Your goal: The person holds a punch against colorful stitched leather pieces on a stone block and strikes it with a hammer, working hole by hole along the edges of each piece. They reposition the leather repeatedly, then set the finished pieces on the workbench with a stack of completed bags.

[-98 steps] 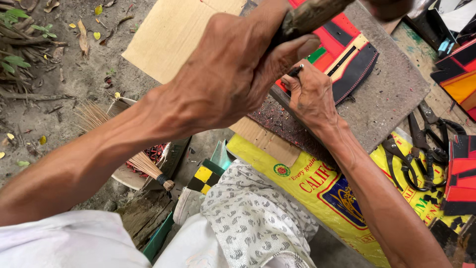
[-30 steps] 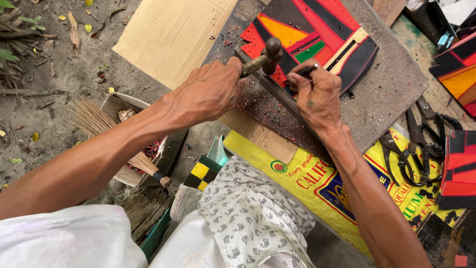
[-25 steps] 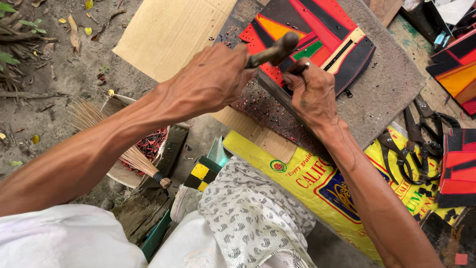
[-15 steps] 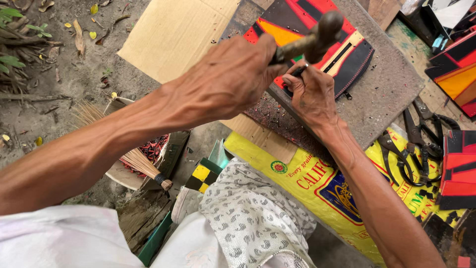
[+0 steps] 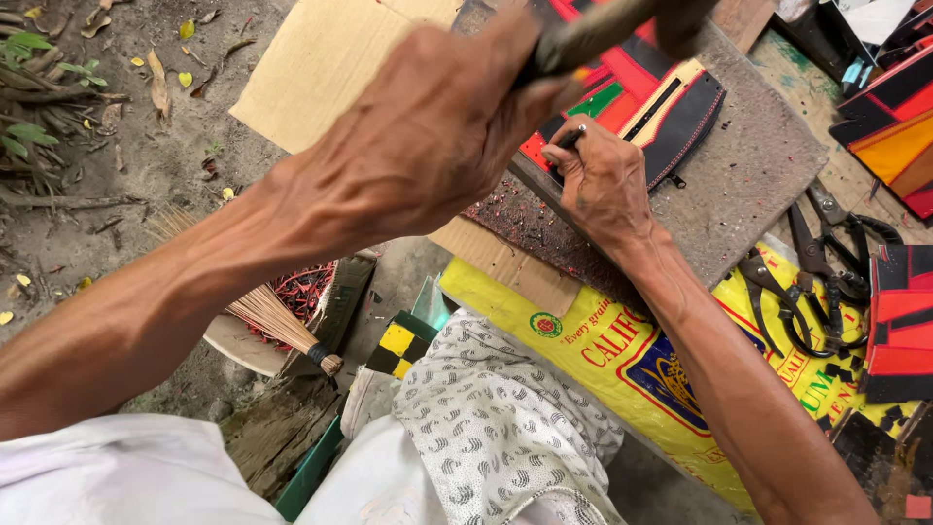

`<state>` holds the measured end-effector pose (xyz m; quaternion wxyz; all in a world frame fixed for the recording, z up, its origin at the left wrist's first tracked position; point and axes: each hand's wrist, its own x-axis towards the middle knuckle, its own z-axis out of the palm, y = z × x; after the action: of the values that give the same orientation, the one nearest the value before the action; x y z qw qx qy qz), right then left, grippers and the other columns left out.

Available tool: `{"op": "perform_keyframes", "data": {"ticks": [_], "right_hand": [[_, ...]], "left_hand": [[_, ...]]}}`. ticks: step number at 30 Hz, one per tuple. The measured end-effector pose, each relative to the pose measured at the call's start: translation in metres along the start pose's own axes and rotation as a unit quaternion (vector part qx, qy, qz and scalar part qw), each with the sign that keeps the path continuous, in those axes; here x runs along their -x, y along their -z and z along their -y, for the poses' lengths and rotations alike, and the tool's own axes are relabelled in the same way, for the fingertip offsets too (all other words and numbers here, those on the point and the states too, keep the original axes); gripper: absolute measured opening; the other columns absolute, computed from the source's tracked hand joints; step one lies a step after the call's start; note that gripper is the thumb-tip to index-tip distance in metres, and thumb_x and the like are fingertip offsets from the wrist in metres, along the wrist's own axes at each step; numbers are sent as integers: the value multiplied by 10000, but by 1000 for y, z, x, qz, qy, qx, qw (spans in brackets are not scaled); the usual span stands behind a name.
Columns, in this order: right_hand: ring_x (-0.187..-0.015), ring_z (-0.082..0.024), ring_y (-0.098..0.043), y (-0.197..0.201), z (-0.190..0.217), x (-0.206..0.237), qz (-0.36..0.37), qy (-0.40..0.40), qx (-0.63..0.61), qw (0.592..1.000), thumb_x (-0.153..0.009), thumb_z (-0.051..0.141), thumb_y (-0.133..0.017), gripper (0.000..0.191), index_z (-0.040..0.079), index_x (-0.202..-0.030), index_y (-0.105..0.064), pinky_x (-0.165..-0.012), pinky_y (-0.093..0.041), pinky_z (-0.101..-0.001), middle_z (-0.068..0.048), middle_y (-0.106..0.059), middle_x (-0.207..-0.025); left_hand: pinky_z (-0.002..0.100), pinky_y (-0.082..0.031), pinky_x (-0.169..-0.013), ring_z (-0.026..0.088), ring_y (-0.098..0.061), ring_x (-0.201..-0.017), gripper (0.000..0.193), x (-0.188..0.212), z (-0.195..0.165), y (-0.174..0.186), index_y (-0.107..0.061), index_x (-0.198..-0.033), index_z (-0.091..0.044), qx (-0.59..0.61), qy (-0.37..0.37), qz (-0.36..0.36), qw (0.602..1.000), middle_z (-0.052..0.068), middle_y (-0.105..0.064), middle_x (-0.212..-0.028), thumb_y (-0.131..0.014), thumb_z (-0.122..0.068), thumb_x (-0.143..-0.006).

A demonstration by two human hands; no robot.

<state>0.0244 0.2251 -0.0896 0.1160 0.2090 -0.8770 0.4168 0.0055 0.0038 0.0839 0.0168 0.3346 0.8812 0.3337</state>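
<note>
Two hands are busy over a grey felt-like pad on the worktop (image 5: 768, 165). Left hand (image 5: 428, 146) is raised up close to the camera, fist clenched around the handle of a hammer (image 5: 622, 24) whose head pokes out toward 1 o'clock, blurry at the top edge. Right hand (image 5: 603, 185) sits lower, resting on the pad at about 3 o'clock from the left one, fingers pinched around a thin dark punch tool (image 5: 570, 139) stood nearly upright, tip pressed on the near edge of the patchwork piece.

That patchwork piece (image 5: 651, 92) is a flat panel of red, orange, green and black with a stitched black border, lying on the pad right under the hammer. Tiny red and dark scraps are sprinkled on the pad at its near edge.

Off at 3 o'clock there are black scissors (image 5: 836, 253) lying on a yellow printed sack (image 5: 622, 360) that's draped over the front of the worktop. More red and black cut pieces (image 5: 899, 321) are stacked at the right edge. Down at 8 o'clock a small straw broom (image 5: 262, 306) rests over a box of red scraps on the dirt ground. A cardboard sheet (image 5: 321, 68) lies at 11 o'clock.
</note>
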Motion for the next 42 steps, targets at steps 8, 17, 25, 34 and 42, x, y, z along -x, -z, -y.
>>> {"op": "perform_keyframes", "data": {"ticks": [8,17,25,34,42], "right_hand": [[-782,-327,-700,-7,-3,0,-9,-4,17,1000,-1013,70,-704,118,18,-1059,-609,-673,-531,-403,-157,-668,-866],[-755,-303,-720,-8,-2,3,-56,-16,20,998,-1003,40,-685,68,1,-1018,-631,-669,-544,-395,-156,-666,-817],[-774,-146,-770,10,-4,6,-29,-188,-127,973,-1079,168,-656,213,-13,-970,-637,-664,-636,-293,-75,-739,-795],[-843,-119,-757,13,-9,16,-1,-150,-138,979,-1100,98,-619,151,-30,-1022,-635,-729,-644,-272,-71,-739,-860],[-832,-107,-750,12,-2,16,-22,-159,-145,976,-1096,109,-640,149,-18,-1017,-637,-726,-647,-260,-64,-730,-858]], "left_hand": [[487,-375,-471,374,-516,-538,339,-1,7,-25,-527,-1058,26,-44,11,38,998,211,-568,-638,-613,-301,-1091],[584,-428,-524,445,-566,-544,373,25,56,-51,-501,-960,-6,-39,174,141,974,237,-588,-626,-472,-360,-1073],[603,-435,-572,486,-581,-582,383,40,77,-69,-477,-949,29,-63,164,153,973,256,-595,-639,-460,-330,-1085],[612,-450,-581,524,-593,-620,403,41,73,-66,-473,-954,34,-63,167,144,973,281,-600,-657,-480,-349,-1081],[611,-456,-592,532,-603,-648,408,41,76,-68,-471,-953,36,-59,173,147,972,289,-608,-671,-487,-353,-1077]]}}
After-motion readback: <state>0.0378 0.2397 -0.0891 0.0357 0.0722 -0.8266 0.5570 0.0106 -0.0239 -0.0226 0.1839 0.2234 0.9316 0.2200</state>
